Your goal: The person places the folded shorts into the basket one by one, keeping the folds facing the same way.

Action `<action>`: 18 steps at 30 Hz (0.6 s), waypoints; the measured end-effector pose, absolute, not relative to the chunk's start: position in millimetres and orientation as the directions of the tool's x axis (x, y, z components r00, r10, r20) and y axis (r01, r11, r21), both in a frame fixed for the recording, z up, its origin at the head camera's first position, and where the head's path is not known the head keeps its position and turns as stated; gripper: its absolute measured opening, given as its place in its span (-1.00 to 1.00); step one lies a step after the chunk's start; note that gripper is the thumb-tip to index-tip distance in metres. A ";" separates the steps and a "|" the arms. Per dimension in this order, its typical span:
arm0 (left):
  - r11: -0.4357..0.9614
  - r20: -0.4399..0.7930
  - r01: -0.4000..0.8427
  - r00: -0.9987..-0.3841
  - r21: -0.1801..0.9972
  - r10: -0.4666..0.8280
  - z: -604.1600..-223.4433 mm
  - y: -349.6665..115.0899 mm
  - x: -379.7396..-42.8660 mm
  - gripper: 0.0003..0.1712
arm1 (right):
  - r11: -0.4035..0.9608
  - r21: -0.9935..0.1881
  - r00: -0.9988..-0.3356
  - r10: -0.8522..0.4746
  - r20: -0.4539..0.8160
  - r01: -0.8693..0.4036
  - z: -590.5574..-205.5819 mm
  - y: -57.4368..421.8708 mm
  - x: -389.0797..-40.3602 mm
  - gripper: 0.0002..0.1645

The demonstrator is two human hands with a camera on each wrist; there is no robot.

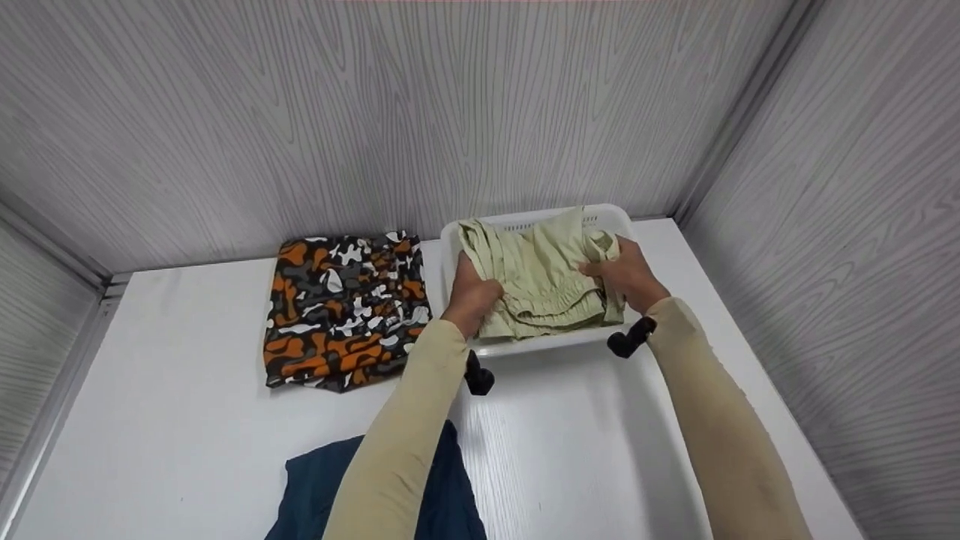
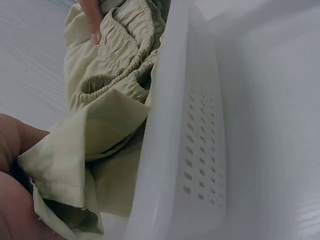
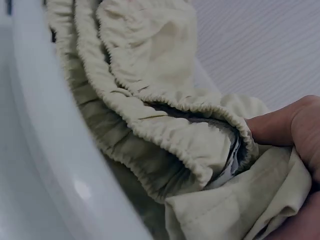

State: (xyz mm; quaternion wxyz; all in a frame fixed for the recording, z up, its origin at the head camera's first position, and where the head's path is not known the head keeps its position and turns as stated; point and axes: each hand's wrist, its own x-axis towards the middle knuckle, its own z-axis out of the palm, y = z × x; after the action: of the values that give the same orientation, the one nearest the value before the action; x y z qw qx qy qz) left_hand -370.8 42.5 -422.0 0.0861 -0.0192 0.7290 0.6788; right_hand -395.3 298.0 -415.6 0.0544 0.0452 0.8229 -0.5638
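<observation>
Pale green elastic-waist shorts (image 1: 547,262), folded, lie in a white plastic basket (image 1: 525,347) with slotted sides. My left hand (image 1: 472,298) grips the left edge of the folded cloth, thumb on top. On the opposite side my right hand (image 1: 628,276) pinches the right edge between thumb and fingers. In the left wrist view a hemmed flap (image 2: 70,160) of the shorts sits in the left hand (image 2: 17,175). The right wrist view shows the gathered waistband (image 3: 165,130) close to the right thumb (image 3: 275,125). The other fingers are mostly hidden by the cloth.
Left of the basket lies a folded orange, black and white camouflage garment (image 1: 345,311). A dark blue cloth (image 1: 322,472) lies at the front, partly under the left forearm. Grey wood-grain panels (image 1: 337,112) stand behind and beside the white table (image 1: 187,420).
</observation>
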 end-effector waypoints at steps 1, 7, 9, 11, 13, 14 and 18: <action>0.118 -0.179 -0.168 -0.980 0.979 0.083 -422.2 43.7 -371.2 0.06 | 0.381 -0.917 -0.991 -0.002 -0.130 0.120 -418.6 298.0 -395.4 -0.50; 0.434 -0.300 -0.226 -0.947 0.872 0.111 -425.2 50.3 -373.8 0.14 | 0.496 -0.865 -0.990 -0.061 -0.126 0.079 -433.5 298.1 -395.2 -0.48; 0.516 -0.299 -0.189 -0.944 0.835 0.138 -424.8 51.2 -372.0 0.13 | 0.600 -0.795 -0.991 -0.031 -0.132 0.087 -435.6 297.4 -394.0 -0.43; 0.596 -0.322 -0.163 -0.932 0.786 0.169 -420.8 51.1 -368.0 0.09 | 0.737 -0.673 -0.995 0.006 -0.098 0.071 -435.1 295.8 -392.3 -0.33; 0.685 -0.345 -0.119 -0.917 0.719 0.202 -413.3 50.0 -361.9 0.03 | 0.839 -0.543 -0.999 0.016 -0.039 0.034 -431.2 291.8 -389.7 -0.22; 0.723 -0.351 -0.093 -0.911 0.685 0.216 -409.2 49.4 -358.4 -0.02 | 0.880 -0.475 -1.000 0.004 -0.005 0.006 -428.1 288.7 -387.9 -0.16; 0.867 -0.306 0.118 -0.905 0.483 0.294 -402.7 49.9 -345.3 -0.30 | 0.936 -0.344 -0.988 -0.116 -0.101 -0.075 -417.5 268.5 -375.2 -0.08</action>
State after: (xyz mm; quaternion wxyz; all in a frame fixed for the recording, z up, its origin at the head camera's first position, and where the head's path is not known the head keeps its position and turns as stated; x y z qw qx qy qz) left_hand -345.3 49.9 -402.7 0.1885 0.1089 0.9477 0.2333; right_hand -375.2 268.5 -417.5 0.0599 -0.0486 0.9820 -0.1723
